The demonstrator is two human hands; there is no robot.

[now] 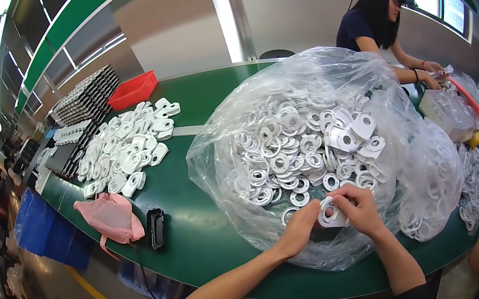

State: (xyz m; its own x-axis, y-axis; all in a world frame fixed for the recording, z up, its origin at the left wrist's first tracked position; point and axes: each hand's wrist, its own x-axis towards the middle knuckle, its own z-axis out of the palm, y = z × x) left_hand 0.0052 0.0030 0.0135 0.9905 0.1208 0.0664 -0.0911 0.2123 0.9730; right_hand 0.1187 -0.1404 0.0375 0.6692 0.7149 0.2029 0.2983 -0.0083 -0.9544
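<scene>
Between my two hands is a white plastic part with a round hole (338, 219), held upright above the near side of a large clear plastic bag (213, 135). My left hand (300, 230) grips its left edge, and my right hand (361, 209) pinches it from the upper right, fingers closed. Inside the spread-out bag lies a heap of white plastic rings (280, 162), with several larger tab-shaped white parts (363, 126) on its right side. What the fingertips cover of the held part is hidden.
On the green table (191, 216), a pile of white parts (124, 146), a red bin (132, 91), stacked trays (84, 97), a pink pouch (112, 217) and a black case (156, 228) stand left. A second bag of rings (431, 179) lies right. A co-worker (377, 22) works at the far right.
</scene>
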